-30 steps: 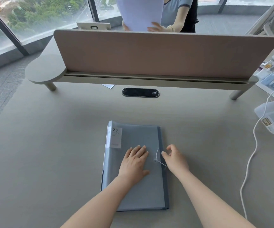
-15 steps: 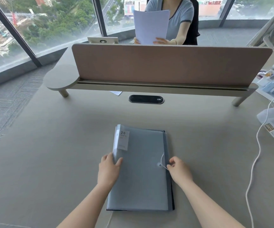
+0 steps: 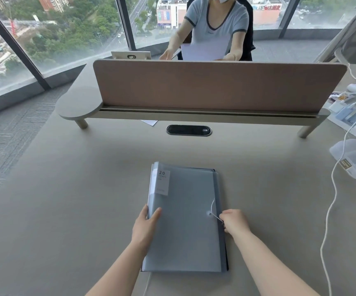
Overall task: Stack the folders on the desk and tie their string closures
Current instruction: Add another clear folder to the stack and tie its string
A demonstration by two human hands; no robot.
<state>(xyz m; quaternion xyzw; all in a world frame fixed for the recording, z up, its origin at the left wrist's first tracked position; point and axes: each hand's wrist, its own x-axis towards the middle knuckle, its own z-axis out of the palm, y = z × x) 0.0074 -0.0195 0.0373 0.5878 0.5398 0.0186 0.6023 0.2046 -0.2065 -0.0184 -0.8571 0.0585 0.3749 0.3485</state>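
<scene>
1. The translucent grey-blue plastic folders [image 3: 185,223] lie stacked near the front middle of the beige desk [image 3: 66,189], the top one bearing a white label printed "20" [image 3: 162,182] at its far left corner; darker folder edges show along the right side beneath it.
2. The left hand [image 3: 146,226] grips the stack's left edge, thumb on the cover and fingers curled under the side, much as half a second ago; a second ago it lay flat and spread on the cover.
3. The right hand [image 3: 234,222] pinches the thin white string [image 3: 215,216], which runs taut from the round button closure [image 3: 210,214]. A second ago this hand was only reaching in, loosely curled.
4. Behind the brown divider panel [image 3: 215,84], a seated person's white paper sheet [image 3: 204,50] now sits lower than before.
</scene>
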